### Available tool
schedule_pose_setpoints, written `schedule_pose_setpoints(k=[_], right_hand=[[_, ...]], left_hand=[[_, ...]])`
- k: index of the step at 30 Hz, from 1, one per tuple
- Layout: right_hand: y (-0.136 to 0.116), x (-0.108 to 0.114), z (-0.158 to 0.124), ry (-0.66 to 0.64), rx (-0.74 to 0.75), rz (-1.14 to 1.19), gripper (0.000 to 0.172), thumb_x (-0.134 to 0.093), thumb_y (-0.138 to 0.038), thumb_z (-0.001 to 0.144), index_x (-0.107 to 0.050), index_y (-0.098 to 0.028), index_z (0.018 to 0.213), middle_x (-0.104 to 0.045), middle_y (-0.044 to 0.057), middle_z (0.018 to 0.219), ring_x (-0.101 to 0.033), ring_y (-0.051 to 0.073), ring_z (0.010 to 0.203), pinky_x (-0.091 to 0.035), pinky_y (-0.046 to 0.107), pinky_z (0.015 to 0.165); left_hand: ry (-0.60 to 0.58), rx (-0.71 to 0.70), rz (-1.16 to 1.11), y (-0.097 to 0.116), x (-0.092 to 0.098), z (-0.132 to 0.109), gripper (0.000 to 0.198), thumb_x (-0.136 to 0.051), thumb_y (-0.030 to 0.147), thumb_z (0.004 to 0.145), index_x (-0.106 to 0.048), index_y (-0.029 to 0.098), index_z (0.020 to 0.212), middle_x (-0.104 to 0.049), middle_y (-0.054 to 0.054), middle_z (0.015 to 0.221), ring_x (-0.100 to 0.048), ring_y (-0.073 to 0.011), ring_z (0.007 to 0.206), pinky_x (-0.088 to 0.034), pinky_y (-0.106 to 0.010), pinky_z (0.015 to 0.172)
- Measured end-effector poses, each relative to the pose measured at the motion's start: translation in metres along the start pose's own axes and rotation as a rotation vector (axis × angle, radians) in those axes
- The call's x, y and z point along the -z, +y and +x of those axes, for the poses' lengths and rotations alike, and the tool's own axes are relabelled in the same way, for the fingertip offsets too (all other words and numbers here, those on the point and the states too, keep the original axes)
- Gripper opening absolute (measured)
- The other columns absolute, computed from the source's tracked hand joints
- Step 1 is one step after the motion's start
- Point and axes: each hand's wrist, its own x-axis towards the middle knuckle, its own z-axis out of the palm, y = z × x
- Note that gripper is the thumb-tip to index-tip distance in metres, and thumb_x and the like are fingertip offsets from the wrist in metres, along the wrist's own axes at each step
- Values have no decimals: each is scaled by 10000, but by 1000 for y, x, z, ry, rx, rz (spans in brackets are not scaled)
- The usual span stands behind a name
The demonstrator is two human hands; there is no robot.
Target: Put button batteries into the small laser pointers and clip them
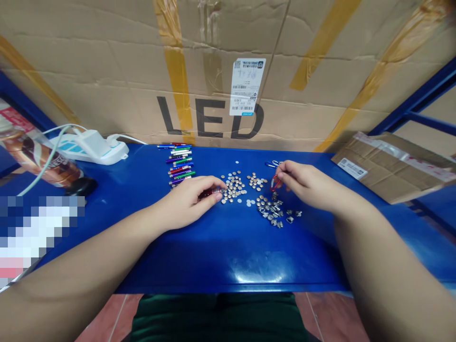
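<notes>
My left hand [194, 200] is closed round a small red metal tube, like a mini flashlight [205, 193], its silver end pointing right. Beside it lie small round button cells [233, 186] in a loose cluster, with a few pale discs [250, 202] among them. Between finger and thumb, my right hand [294, 179] pinches a red carabiner [274, 183]. Just below that hand is a pile of small shiny metal pieces [272, 209], too small to name. Blue and silver carabiners [272, 164] lie behind the right fingertips.
A row of coloured metal tubes [181, 166] lies behind my left hand on the blue table [213, 251]. At the left are a white power strip [101, 151] and a brown bottle [42, 152]. A large carton [124, 71] stands behind; a smaller box [395, 166] sits right.
</notes>
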Motion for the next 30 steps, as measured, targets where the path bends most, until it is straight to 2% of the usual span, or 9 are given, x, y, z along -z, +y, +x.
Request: schedule_pose_setpoints(k=[4, 7, 9, 14, 19, 22, 25, 30], right_hand=[[-27, -17, 0, -82, -31, 355, 205, -457, -404, 1049, -526, -230, 968, -721, 20, 799, -724, 173, 658, -587, 305, 630], [-48, -35, 1, -78, -41, 582, 176, -538, -409, 1026, -532, -235, 1002, -650, -41, 655, -657, 142, 468, -538, 254, 456], [-59, -45, 2, -69, -11, 731, 199, -593, -423, 1007, -544, -233, 1044, -630, -56, 626, -643, 135, 442, -541, 241, 427], [-69, -58, 5, -69, 67, 904, 259, -707, -412, 952, -576, -215, 1059, -665, -27, 741, -698, 131, 562, -632, 265, 558], [-69, -60, 5, -88, 133, 854, 240, -725, -331, 939, -614, -196, 1103, -709, 15, 819, -733, 155, 671, -630, 282, 638], [-69, -61, 4, -104, 151, 877, 254, -728, -298, 932, -627, -196, 1143, -711, 25, 893, -734, 148, 710, -630, 285, 675], [-68, -63, 4, -141, 146, 976, 340, -761, -274, 907, -617, -209, 1208, -692, 29, 973, -733, 141, 767, -642, 300, 741], [-69, -69, 4, -199, 134, 1087, 410, -780, -248, 894, -566, -239, 1243, -672, -6, 900, -724, 142, 778, -640, 314, 769]], left_hand=[[3, -42, -37, 5, -5, 1, 311, -535, 351, 1026, -715, 226, 1247, -762, -63, 1188, -701, -225, 1065, -548, -351, 955], [-6, 32, -143, 10, -10, 2, 285, -569, 350, 1000, -710, 210, 1205, -765, -61, 1085, -701, -205, 906, -560, -332, 824], [-29, 107, -255, 13, -14, 2, 271, -583, 362, 988, -695, 182, 1156, -748, -51, 971, -667, -177, 774, -547, -309, 733], [-89, 180, -507, 18, -19, 4, 289, -615, 413, 970, -695, 157, 1079, -715, -31, 864, -613, -135, 681, -518, -265, 663], [-115, 175, -657, 19, -21, 6, 303, -683, 457, 936, -700, 160, 992, -754, -39, 892, -667, -151, 744, -546, -272, 708], [-113, 173, -694, 18, -21, 7, 311, -705, 468, 924, -699, 157, 937, -773, -55, 924, -701, -177, 827, -561, -299, 789], [-79, 169, -692, 17, -21, 8, 310, -725, 463, 913, -697, 154, 922, -766, -54, 916, -697, -181, 846, -556, -304, 820], [-23, 142, -643, 18, -19, 7, 313, -743, 462, 896, -679, 157, 875, -723, -29, 845, -666, -171, 799, -542, -288, 773]])
